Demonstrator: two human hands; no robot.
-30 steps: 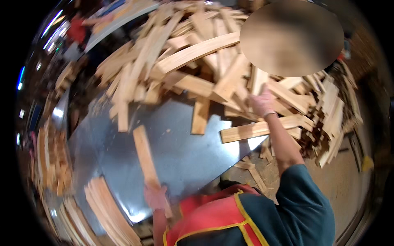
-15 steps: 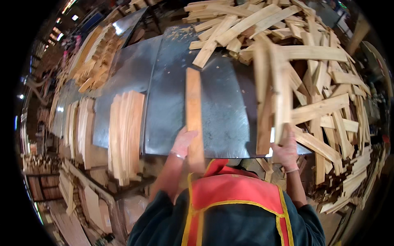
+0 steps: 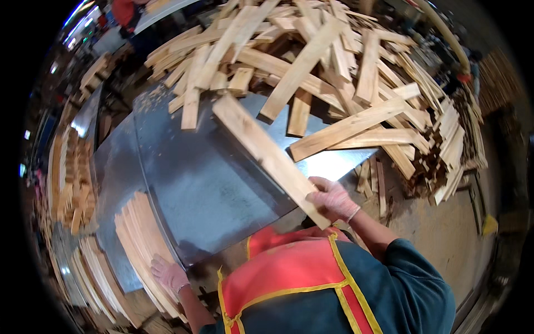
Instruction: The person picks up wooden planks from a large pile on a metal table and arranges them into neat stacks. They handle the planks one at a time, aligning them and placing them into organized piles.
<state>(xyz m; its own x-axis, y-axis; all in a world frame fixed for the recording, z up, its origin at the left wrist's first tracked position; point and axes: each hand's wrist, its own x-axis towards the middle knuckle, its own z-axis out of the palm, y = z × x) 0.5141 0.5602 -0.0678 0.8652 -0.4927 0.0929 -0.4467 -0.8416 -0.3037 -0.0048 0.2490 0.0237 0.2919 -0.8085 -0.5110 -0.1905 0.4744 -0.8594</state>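
My right hand (image 3: 332, 199), in a pale work glove, grips the near end of a flat wooden board (image 3: 267, 158). The board slants over the metal tabletop (image 3: 206, 189), its far end pointing up and left toward a heap of boards. At the left, my left hand (image 3: 169, 274), gloved too, rests with fingers extended against the side of a row of boards (image 3: 143, 245). Those boards stand close together at the table's near left edge. Whether the left palm presses on a single board is hidden.
A large, loose heap of boards (image 3: 311, 61) covers the far and right parts of the table. More boards stand in rows (image 3: 103, 273) farther left, beside a stack (image 3: 72, 178). A yellow object (image 3: 490, 225) is at the right. Another person's red sleeve (image 3: 123, 12) shows far off.
My left hand has moved from the table's middle, where it held a board, to the row at left. My right hand has swung its board into a slant over the table. The view has turned.
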